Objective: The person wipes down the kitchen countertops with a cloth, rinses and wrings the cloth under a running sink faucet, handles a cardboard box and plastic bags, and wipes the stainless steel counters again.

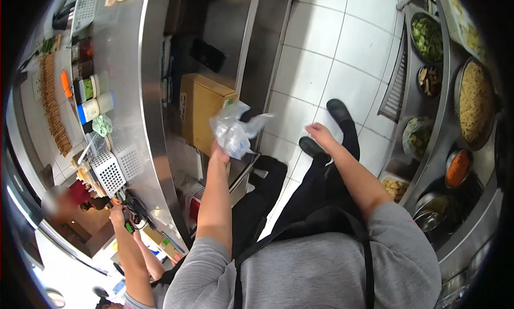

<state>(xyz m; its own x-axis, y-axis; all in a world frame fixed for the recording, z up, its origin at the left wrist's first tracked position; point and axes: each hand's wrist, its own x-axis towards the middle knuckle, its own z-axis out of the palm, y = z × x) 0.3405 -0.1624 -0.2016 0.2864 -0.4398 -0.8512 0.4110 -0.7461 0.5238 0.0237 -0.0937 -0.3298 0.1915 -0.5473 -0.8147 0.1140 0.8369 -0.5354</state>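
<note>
My left hand [220, 151] grips a crumpled clear plastic bag [234, 131] from below. Faint blue print shows on the bag's lower part, and its loose end trails to the right. Just behind the bag, a brown cardboard box [201, 107] stands on the lower steel shelf. My right hand [320, 133] hangs over the tiled floor, apart from the bag. Its fingers are curled in, and nothing shows in them.
At left runs a steel counter [126, 36] with white baskets [108, 172] and containers; a co-worker's hands [118, 210] work there. Another person's dark-clad leg [262, 194] is close by. At right, shelves hold a noodle bowl [475, 103], greens [426, 37] and shredded orange food [459, 169].
</note>
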